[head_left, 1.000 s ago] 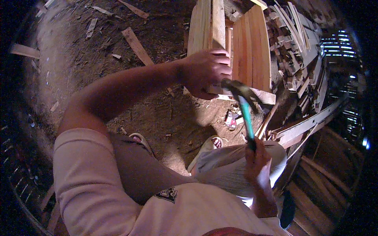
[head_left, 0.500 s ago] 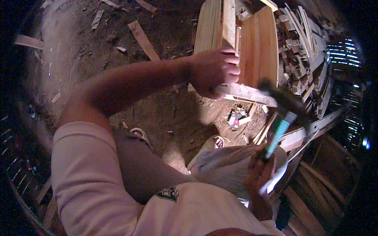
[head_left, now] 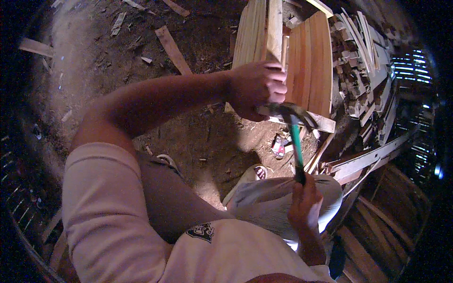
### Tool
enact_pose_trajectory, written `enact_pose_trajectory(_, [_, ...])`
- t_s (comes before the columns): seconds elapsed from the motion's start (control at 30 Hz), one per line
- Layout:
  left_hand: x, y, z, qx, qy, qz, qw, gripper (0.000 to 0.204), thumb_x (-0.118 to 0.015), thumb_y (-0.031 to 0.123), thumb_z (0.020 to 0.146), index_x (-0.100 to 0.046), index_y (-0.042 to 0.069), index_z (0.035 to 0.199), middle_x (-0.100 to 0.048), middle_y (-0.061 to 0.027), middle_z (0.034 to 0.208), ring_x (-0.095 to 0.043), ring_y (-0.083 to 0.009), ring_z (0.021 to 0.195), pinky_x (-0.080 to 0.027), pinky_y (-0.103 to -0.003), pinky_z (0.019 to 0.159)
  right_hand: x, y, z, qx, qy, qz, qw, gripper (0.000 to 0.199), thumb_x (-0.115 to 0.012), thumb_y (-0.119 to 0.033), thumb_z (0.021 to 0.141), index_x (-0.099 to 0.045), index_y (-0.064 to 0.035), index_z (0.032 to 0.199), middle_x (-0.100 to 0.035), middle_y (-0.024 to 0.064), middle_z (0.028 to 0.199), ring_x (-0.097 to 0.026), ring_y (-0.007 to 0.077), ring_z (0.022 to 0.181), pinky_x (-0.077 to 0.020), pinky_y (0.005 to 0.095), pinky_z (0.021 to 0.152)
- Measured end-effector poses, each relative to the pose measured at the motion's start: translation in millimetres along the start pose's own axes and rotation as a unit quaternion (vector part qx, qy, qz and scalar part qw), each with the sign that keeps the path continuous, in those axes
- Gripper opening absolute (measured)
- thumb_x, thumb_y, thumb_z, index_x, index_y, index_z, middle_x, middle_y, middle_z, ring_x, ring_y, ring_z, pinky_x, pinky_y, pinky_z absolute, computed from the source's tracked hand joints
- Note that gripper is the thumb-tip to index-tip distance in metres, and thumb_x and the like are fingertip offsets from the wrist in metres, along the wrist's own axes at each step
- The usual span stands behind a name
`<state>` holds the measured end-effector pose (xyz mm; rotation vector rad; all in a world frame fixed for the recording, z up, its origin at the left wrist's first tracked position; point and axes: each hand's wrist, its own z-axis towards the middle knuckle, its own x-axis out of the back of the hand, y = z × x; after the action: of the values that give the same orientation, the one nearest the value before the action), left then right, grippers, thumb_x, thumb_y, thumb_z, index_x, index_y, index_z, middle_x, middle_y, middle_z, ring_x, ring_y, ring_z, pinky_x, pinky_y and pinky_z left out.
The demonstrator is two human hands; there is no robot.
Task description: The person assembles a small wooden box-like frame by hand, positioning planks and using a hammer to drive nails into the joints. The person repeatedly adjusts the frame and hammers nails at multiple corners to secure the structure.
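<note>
**Hammer head at the crate's near edge**

The hammer (head_left: 295,137) stands nearly upright in view — green handle running from the right hand (head_left: 304,205) up to the dark head, which meets the near edge of the wooden crate (head_left: 288,61). The right hand is closed in a fist round the handle's lower end, wrist above the knee. The left hand (head_left: 257,89) reaches across on an extended arm, fingers curled over the crate's lower slat — just beside the head. The crate rests on the dirt floor (head_left: 188,137), scrap slats (head_left: 363,61) piled beside it.
</note>
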<state>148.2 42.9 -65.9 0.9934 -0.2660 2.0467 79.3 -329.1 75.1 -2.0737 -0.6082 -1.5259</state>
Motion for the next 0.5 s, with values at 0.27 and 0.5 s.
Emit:
enact_pose_trajectory(0.27, [2.3,0.4,3.8,-0.003,0.005,-0.014,1.000,0.040,-0.075,0.042,0.065,-0.057,0.009,0.080,-0.056,-0.0087,0.086,-0.058,-0.0302,0.093,-0.045,-0.047,0.092,-1.8,-12.2,5.1,-0.114,0.131,0.523,0.835,0.026,-0.057,-0.026,0.105,-0.059,-0.0031,0.118,-0.061,0.0030,0.084,-0.059,0.0105,0.071,-0.0493,0.0297,0.060])
enact_pose_trajectory(0.5, [3.8,-0.5,3.3,-0.012,0.015,-0.021,1.000,0.040,-0.074,0.041,0.066,-0.058,0.009,0.082,-0.056,-0.0088,0.086,-0.058,-0.0302,0.093,-0.045,-0.047,0.090,-10.8,1.2,-6.0,-0.081,0.240,0.367,0.895,0.032,-0.058,-0.029,0.105,-0.057,-0.0002,0.119,-0.061,0.0074,0.086,-0.059,0.0154,0.070,-0.0471,0.0332,0.057])
